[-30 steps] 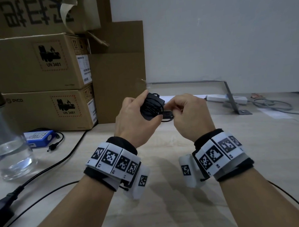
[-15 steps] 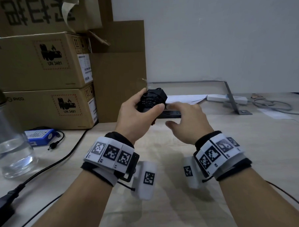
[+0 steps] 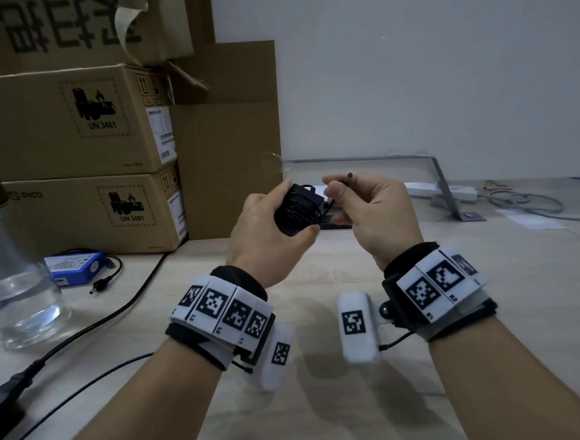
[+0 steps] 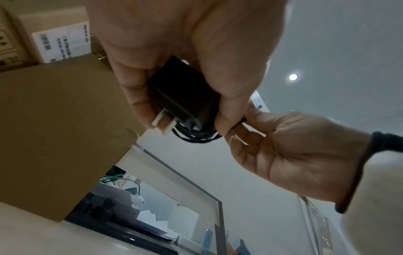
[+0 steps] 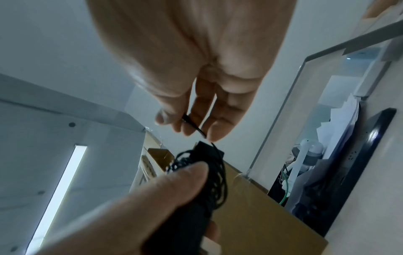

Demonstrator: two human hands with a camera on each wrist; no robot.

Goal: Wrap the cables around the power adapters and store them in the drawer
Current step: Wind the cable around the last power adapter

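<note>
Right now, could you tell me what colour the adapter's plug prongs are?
Silver-white, against the black adapter; prongs show best in the left wrist view.

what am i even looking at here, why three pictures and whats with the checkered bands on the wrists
There is no machine here, just a person working with bare hands. One camera sits on the head and looks down at the desk; two more sit on the wrists and look along each hand, so those two pictures show palms and fingers from below. The checkered wristbands are printed marker squares strapped on beside the wrist cameras.

The left hand holds a black power adapter with its thin cable already wound round it; two metal prongs stick out. The right hand pinches the cable's free end, the small plug.

On the desk: stacked cardboard boxes, a glass jar holding water, a blue battery pack and loose black leads.
</note>
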